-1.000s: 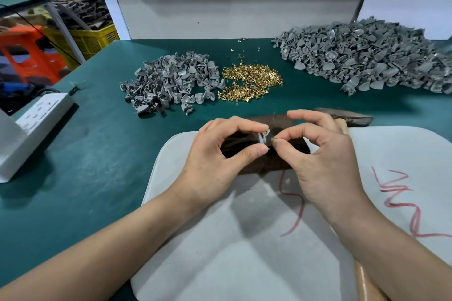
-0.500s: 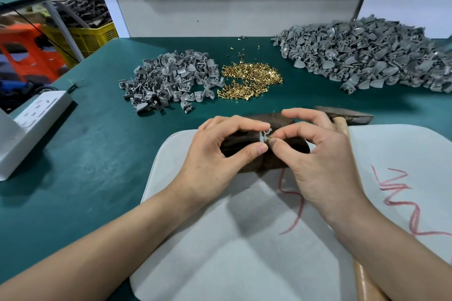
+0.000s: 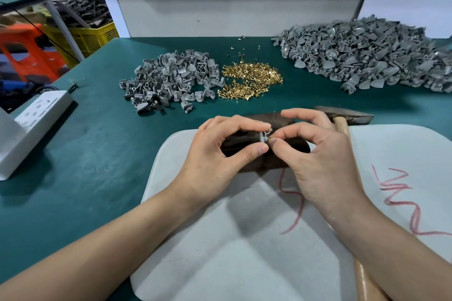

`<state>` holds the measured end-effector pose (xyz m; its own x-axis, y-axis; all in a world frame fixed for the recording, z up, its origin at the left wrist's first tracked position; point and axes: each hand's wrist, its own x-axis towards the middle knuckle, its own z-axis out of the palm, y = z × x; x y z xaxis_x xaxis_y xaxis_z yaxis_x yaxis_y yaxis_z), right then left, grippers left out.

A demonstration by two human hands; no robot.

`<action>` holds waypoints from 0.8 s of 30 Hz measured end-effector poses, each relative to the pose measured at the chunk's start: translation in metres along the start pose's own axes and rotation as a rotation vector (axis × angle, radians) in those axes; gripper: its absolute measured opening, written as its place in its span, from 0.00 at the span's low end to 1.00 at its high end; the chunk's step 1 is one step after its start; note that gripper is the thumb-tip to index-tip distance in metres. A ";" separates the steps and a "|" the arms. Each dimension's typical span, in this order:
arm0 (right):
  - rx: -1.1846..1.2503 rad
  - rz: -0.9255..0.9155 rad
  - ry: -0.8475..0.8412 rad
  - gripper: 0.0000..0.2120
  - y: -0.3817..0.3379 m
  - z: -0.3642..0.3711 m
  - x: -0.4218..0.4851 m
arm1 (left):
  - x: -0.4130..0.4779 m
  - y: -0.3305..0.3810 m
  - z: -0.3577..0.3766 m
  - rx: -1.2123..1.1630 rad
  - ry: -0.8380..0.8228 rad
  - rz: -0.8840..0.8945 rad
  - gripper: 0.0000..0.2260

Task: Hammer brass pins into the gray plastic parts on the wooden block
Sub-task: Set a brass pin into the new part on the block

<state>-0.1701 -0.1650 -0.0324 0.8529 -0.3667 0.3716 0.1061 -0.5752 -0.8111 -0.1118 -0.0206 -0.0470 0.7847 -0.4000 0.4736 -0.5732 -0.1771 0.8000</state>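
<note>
- Step in hand: seating a pin, as we read it. No hammering yet; the hammer point(image 3: 349, 116) lies untouched on the table, at the far right end of the wooden block point(image 3: 274, 120).
- Left hand point(image 3: 215, 154): thumb and forefinger pinch the gray plastic part point(image 3: 264, 135) narrowly, holding it over the middle of the block. We can't tell if it touches the wood.
- Right hand point(image 3: 318, 161): thumb and forefinger are closed tight on a small brass pin point(image 3: 269, 139), pressed against the part's right side.
- Part orientation: long axis roughly upright in view, loop end on top, away from us.
- Pin is mostly hidden by fingertips. It seems to point sideways into the part, but we can't confirm.
- Hammer's long axis: head far, handle running toward us under the right forearm.
- Next move needs the pin started straight in its hole and the part resting flat on the block. Then the right hand lets go and takes the hammer handle while the left steadies the part.
- Risk: the pin tips when released.
</note>
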 end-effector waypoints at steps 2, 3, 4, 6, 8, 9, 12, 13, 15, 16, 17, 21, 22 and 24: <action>0.005 -0.001 0.003 0.10 0.000 0.000 0.000 | 0.000 0.000 0.000 -0.002 0.000 -0.001 0.12; 0.007 -0.001 0.004 0.10 0.000 0.000 0.000 | 0.000 0.000 0.000 -0.005 0.001 -0.001 0.12; 0.008 -0.002 0.005 0.10 0.000 0.000 -0.001 | 0.000 0.000 0.000 -0.009 0.001 -0.001 0.12; 0.008 -0.004 0.006 0.10 0.000 0.000 -0.001 | 0.000 0.000 0.000 -0.014 0.001 -0.002 0.12; 0.009 -0.004 0.007 0.10 0.000 0.000 -0.001 | 0.000 -0.001 0.001 -0.015 0.002 -0.003 0.12; 0.008 -0.003 0.007 0.10 0.000 0.000 0.000 | 0.000 -0.001 0.001 -0.018 0.004 -0.005 0.12; 0.012 -0.004 0.009 0.10 0.000 0.000 -0.001 | 0.000 -0.001 0.001 -0.031 0.008 -0.011 0.11; 0.015 -0.004 0.009 0.10 0.000 0.000 -0.001 | 0.000 -0.001 0.001 -0.034 0.008 -0.010 0.12; 0.019 -0.002 0.005 0.10 0.000 0.000 -0.001 | 0.000 -0.001 0.001 -0.037 0.007 -0.009 0.12; 0.023 -0.001 0.003 0.10 0.000 0.000 -0.001 | 0.001 -0.001 0.001 -0.036 0.006 -0.008 0.12; 0.030 0.001 0.001 0.10 0.000 0.000 -0.001 | 0.001 -0.001 0.001 -0.036 0.005 -0.009 0.12; 0.041 0.003 -0.007 0.11 0.000 -0.001 0.000 | 0.000 -0.001 0.001 -0.033 0.003 -0.008 0.12; 0.034 0.001 -0.005 0.11 0.000 -0.001 0.000 | 0.001 -0.001 0.001 -0.032 0.001 -0.007 0.12; 0.016 -0.006 -0.002 0.11 0.000 -0.001 0.000 | 0.001 -0.002 0.000 -0.030 -0.006 -0.006 0.12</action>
<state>-0.1706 -0.1655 -0.0326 0.8534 -0.3615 0.3756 0.1196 -0.5656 -0.8160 -0.1105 -0.0210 -0.0480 0.7865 -0.4043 0.4669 -0.5611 -0.1521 0.8136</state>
